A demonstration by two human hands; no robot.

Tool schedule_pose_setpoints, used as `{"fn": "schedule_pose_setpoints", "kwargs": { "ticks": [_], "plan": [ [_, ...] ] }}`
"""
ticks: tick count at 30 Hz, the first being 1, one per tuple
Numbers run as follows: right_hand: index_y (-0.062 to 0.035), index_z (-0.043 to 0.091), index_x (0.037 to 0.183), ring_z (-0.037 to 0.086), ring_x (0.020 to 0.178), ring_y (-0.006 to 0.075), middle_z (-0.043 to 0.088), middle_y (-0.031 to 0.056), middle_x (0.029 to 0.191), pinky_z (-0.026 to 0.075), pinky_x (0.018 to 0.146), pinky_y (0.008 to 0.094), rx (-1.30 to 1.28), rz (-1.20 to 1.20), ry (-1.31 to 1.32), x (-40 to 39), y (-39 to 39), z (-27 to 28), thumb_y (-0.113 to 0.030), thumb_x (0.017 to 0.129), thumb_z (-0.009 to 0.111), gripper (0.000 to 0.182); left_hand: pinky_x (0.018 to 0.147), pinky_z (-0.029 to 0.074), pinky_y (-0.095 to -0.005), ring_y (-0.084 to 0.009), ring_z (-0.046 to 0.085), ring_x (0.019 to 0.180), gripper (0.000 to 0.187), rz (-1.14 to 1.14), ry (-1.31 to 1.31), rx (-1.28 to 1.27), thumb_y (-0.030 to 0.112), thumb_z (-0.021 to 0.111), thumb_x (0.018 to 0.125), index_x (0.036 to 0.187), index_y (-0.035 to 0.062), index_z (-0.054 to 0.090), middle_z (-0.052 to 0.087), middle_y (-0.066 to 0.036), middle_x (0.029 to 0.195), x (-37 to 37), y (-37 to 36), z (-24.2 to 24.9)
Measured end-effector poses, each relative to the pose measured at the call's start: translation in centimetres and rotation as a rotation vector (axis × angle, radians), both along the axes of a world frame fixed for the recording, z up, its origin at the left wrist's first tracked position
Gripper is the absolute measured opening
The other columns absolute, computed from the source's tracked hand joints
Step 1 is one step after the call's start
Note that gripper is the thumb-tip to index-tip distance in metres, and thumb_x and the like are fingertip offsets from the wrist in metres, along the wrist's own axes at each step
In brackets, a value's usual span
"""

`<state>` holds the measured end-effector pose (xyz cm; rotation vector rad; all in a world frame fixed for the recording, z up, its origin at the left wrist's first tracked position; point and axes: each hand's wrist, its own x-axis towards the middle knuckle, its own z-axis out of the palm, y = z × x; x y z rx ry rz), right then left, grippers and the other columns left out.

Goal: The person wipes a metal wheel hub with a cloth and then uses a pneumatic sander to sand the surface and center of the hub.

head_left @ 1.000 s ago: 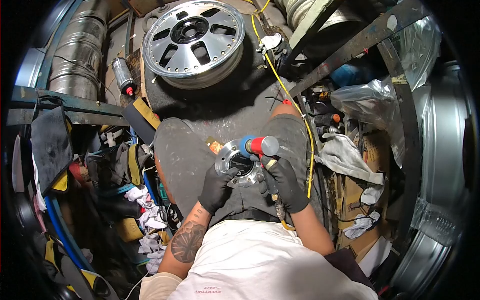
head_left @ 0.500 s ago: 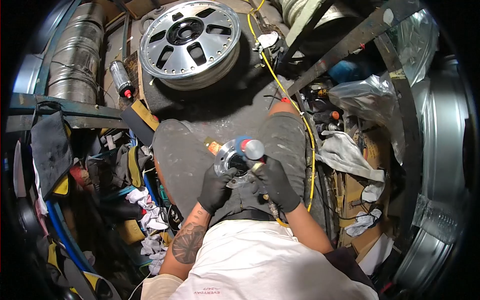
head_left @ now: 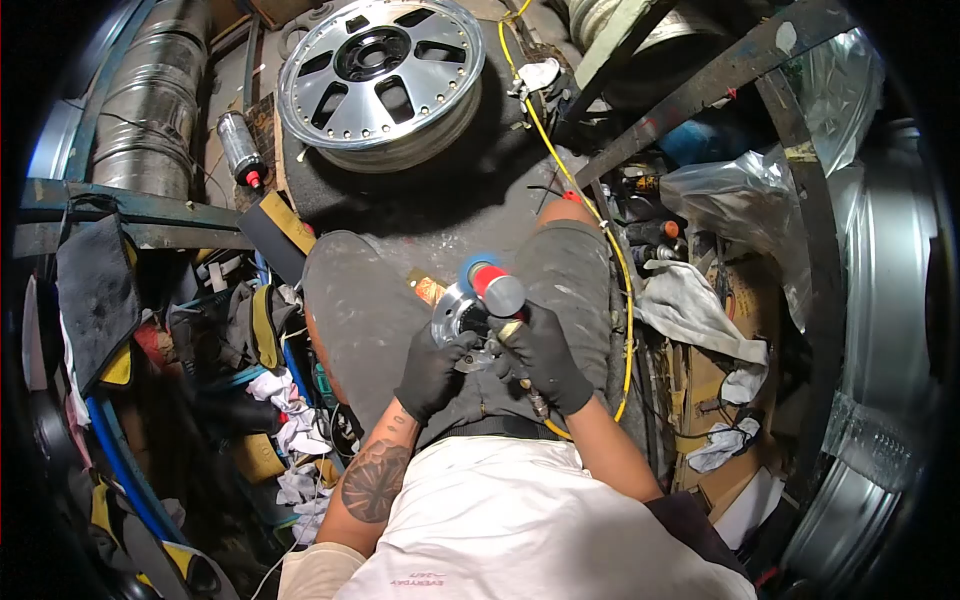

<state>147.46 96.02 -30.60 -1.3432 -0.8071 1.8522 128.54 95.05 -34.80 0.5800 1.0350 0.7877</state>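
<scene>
My left hand (head_left: pixel 434 372), in a black glove, grips the near left edge of a round metal wheel part (head_left: pixel 447 320) with a dark centre, held over my lap. In my right hand (head_left: pixel 548 360), also gloved, is an air sander (head_left: pixel 500 292) with a red and silver head. Its blue pad (head_left: pixel 478 265) is at the far right side of the metal part; whether it touches cannot be seen. A yellow air hose (head_left: pixel 628 375) runs to the rear of the sander. Beyond the part, on my thigh, lies a small brownish-gold piece (head_left: pixel 428 288).
Ahead of my knees, a large polished wheel rim (head_left: pixel 380 75) rests on a dark padded surface. A clear bottle with a red tip (head_left: pixel 240 150) stands at left. Metal frame bars (head_left: pixel 700 95) cross the right side, near a grey rag (head_left: pixel 700 310) and a plastic bag (head_left: pixel 735 195).
The sander has tilted, and its blue pad has moved slightly away from me and left along the metal part. My left hand keeps its hold on the part.
</scene>
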Motion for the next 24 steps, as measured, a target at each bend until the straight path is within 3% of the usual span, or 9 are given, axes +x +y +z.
{"fn": "schedule_pose_setpoints", "kwargs": {
  "ticks": [3,4,5,7,9,10,17,23,24],
  "plan": [
    [0.0010,0.060,0.122,0.062,0.058,0.0123,0.064,0.0060,0.081,0.050,0.050,0.0272,-0.024,-0.095,0.002,0.6,0.1,-1.4,-0.023,0.097,0.059,0.035,0.093,0.055,-0.0338,-0.0185,0.069,0.107,0.038,0.032,-0.029,0.005,0.004,0.062,0.097,0.134,-0.0037,0.058,0.070,-0.011,0.121,0.0,0.2,0.1],
    [0.0005,0.061,0.118,0.061,0.055,0.0121,0.064,0.0059,0.080,0.048,0.048,0.0265,-0.176,-0.095,0.024,1.4,0.1,-0.6,-0.024,0.097,0.058,0.032,0.096,0.056,-0.0344,-0.0194,0.069,0.110,0.042,0.025,-0.025,0.031,0.001,0.061,0.096,0.137,-0.0044,0.056,0.069,-0.013,0.124,-0.1,0.3,0.1],
    [-0.0008,0.060,0.113,0.061,0.055,0.0116,0.063,0.0049,0.079,0.047,0.047,0.0255,-0.191,-0.082,-0.043,1.8,0.2,-0.3,-0.025,0.098,0.059,0.028,0.100,0.056,-0.0350,-0.0203,0.069,0.113,0.045,0.014,-0.022,0.053,-0.002,0.060,0.095,0.140,-0.0051,0.054,0.068,-0.014,0.127,-0.1,0.2,0.1],
    [-0.0015,0.060,0.110,0.060,0.055,0.0104,0.062,0.0041,0.077,0.047,0.047,0.0251,-0.112,-0.042,0.058,1.9,-0.2,1.0,-0.029,0.102,0.058,0.029,0.101,0.056,-0.0358,-0.0219,0.069,0.115,0.046,0.012,-0.053,0.024,-0.001,0.061,0.095,0.140,-0.0062,0.053,0.068,-0.015,0.128,0.1,0.2,0.0],
    [-0.0011,0.061,0.113,0.059,0.055,0.0100,0.061,0.0036,0.076,0.047,0.047,0.0250,-0.177,0.015,0.100,2.6,-1.4,1.4,-0.032,0.103,0.058,0.032,0.101,0.056,-0.0364,-0.0228,0.069,0.115,0.047,-0.009,-0.083,0.009,0.000,0.061,0.096,0.141,-0.0064,0.052,0.068,-0.015,0.129,0.3,0.4,0.6],
    [-0.0009,0.062,0.115,0.059,0.055,0.0098,0.061,0.0033,0.076,0.047,0.047,0.0249,-0.204,0.050,0.122,2.9,-1.6,1.7,-0.033,0.104,0.058,0.034,0.094,0.056,-0.0331,-0.0193,0.069,0.110,0.041,-0.016,0.000,0.123,0.008,0.066,0.098,0.136,-0.0044,0.057,0.070,-0.011,0.121,0.6,0.2,0.8],
    [-0.0022,0.063,0.120,0.060,0.056,0.0102,0.064,0.0034,0.077,0.050,0.050,0.0250,-0.264,0.044,0.090,4.0,-0.9,3.3,-0.038,0.108,0.054,0.039,0.100,0.058,-0.0372,-0.0254,0.068,0.119,0.049,0.020,-0.067,0.034,0.000,0.060,0.098,0.145,-0.0079,0.048,0.064,-0.018,0.135,0.8,0.1,1.4],
    [-0.0054,0.063,0.122,0.063,0.052,0.0119,0.066,0.0020,0.079,0.050,0.044,0.0239,-0.509,-0.153,0.632,6.1,-2.6,-0.3,-0.040,0.108,0.051,0.040,0.103,0.057,-0.0396,-0.0265,0.067,0.120,0.049,0.027,-0.094,0.039,0.003,0.060,0.099,0.145,-0.0072,0.048,0.063,-0.018,0.136,0.0,-0.1,-0.1],
    [-0.0062,0.062,0.121,0.062,0.048,0.0121,0.066,0.0019,0.077,0.048,0.039,0.0244,-0.476,-0.154,0.587,5.6,-2.9,-0.5,-0.044,0.107,0.053,0.041,0.104,0.056,-0.0398,-0.0267,0.067,0.121,0.049,0.012,-0.073,0.043,0.002,0.061,0.099,0.145,-0.0072,0.048,0.063,-0.018,0.136,0.0,0.0,0.2]
  ]
}}
